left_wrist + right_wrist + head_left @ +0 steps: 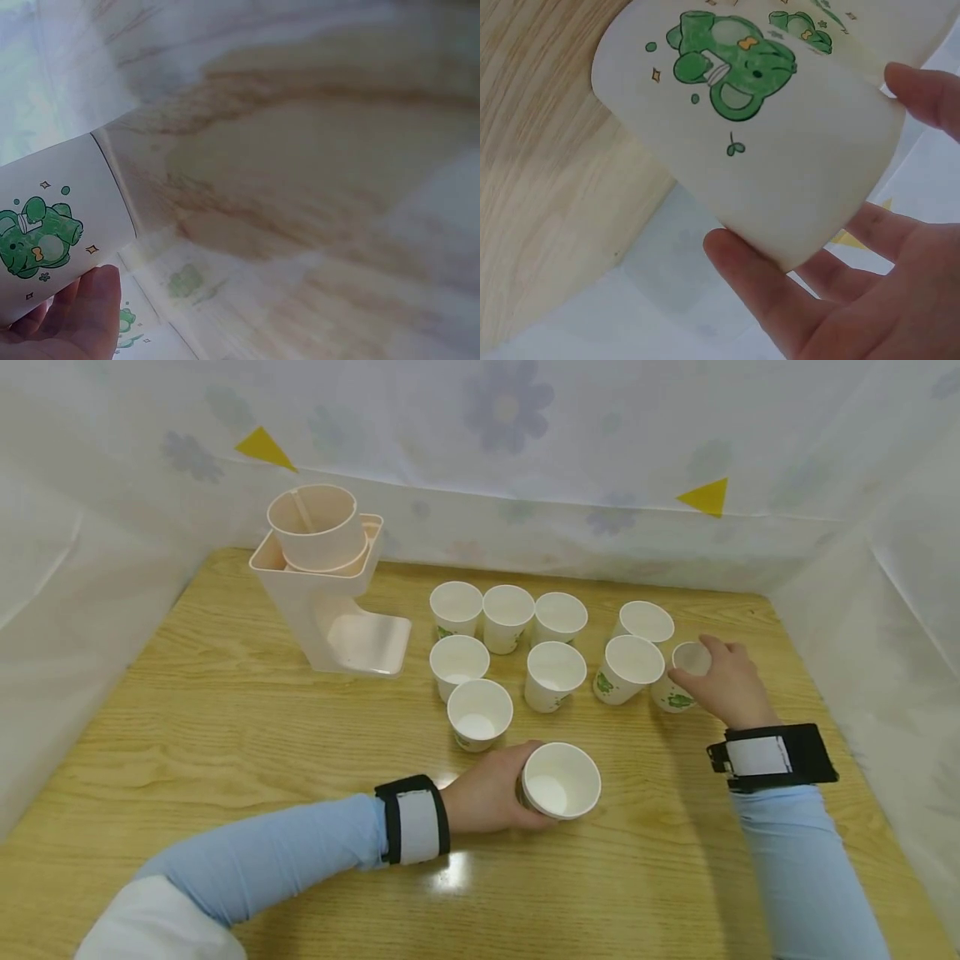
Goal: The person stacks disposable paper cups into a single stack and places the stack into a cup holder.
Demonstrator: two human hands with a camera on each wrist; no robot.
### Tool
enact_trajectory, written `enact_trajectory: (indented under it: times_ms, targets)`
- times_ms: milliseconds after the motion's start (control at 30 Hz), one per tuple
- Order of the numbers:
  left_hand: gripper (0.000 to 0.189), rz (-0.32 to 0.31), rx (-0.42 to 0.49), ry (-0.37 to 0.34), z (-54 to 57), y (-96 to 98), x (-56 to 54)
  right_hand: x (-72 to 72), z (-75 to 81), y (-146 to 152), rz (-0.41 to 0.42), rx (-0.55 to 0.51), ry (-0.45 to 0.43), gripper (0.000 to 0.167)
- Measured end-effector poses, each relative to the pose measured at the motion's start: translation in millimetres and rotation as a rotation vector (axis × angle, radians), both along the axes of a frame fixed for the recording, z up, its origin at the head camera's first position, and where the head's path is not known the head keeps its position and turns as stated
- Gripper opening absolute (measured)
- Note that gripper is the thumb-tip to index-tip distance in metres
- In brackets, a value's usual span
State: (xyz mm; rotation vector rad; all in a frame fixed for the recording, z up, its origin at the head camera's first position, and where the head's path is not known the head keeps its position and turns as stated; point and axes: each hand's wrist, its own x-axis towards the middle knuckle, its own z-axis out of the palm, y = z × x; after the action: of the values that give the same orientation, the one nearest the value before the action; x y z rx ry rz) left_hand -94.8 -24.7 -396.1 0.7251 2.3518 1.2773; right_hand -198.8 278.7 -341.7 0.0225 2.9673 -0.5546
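Observation:
My left hand (491,789) holds a white paper cup (561,781) near the front middle of the table, with the fingers and thumb around its side. In the left wrist view that cup (56,217) shows a green cartoon animal above my fingers. At the right end of the cups, my right hand (723,685) grips another paper cup (670,696) near its rim. Thumb and fingers lie on opposite sides of this cup (795,165) in the right wrist view. Whether its base touches the table cannot be told.
Several more paper cups stand mouth up, among them a near one (480,714), a back one (558,614) and one beside my right hand's cup (630,664). A pale pink dispenser-like stand (307,618) with a round container (318,539) is at back left. White curtains (450,443) border the wooden table (225,735).

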Motion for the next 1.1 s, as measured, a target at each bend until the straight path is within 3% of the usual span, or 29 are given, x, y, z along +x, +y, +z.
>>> enact_trajectory:
  times_ms: [200, 500, 633, 767, 933, 1100]
  targets:
    - [0.069, 0.002, 0.007, 0.001, -1.4, 0.3, 0.3, 11.2, 15.6, 0, -0.017, 0.003, 0.070, 0.073]
    - [0.071, 0.007, 0.014, -0.019, -1.4, 0.8, 0.4, 52.2, 75.0, -26, 0.013, -0.013, 0.204, 0.067]
    - [0.070, 0.012, 0.014, -0.012, -1.4, 1.4, 0.4, 73.9, 94.4, -42, 0.105, -0.050, 0.301, 0.062]
    - [0.070, 0.019, 0.010, -0.006, -0.4, 1.8, 0.9, 93.9, 104.4, -58, 0.229, -0.088, 0.412, 0.058]
    - [0.070, 0.022, 0.011, -0.015, 0.5, 1.9, 1.3, 111.6, 108.6, -71, 0.399, -0.083, 0.509, 0.061]
    - [0.069, 0.014, 0.013, -0.017, -1.0, 2.0, -0.4, 120.0, 106.1, -81, 0.548, -0.025, 0.510, 0.066]
